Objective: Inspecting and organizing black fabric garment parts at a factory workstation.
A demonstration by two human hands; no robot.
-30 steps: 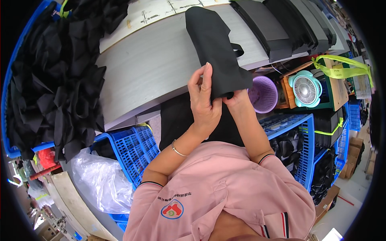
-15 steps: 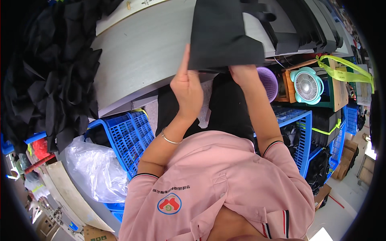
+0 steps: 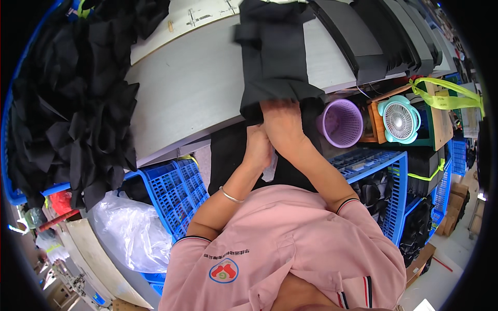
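1 blk cloth [image 3: 275,65] over table [image 3: 187,85], just beyond R hand [image 3: 284,126]; R fingers hidden at near edge, can't tell grip. L hand [image 3: 258,146] curled against R, hold unclear. Purple bin [image 3: 343,124] just R of hands.

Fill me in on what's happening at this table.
A person in a pink shirt is handling a black fabric piece with both bare hands. The right hand is at its near edge, partly covered by the fabric, and the left hand is close against the right; their exact grip is hidden. The piece extends away over the grey table. A heap of black fabric lies at the left, and flat black pieces are stacked on the right.
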